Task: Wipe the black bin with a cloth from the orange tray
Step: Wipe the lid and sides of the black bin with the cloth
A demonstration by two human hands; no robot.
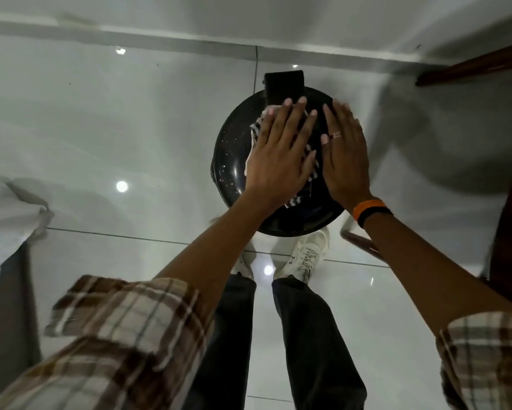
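Observation:
A round black bin [231, 161] with a glossy lid stands on the white tiled floor right in front of my feet. A striped black-and-white cloth [311, 165] lies on the lid. My left hand [278, 155] presses flat on the cloth, fingers spread toward the lid's far side. My right hand [345, 155], wearing a ring and an orange and black wristband, rests flat on the lid beside the cloth, fingers together. The orange tray is not in view.
The bin's black pedal [284, 84] sticks out at its far side, near the wall's skirting. Dark wooden furniture [473, 66] runs along the right edge, with a wooden leg [361, 241] near my right shoe. A white fabric [3, 220] hangs at the left.

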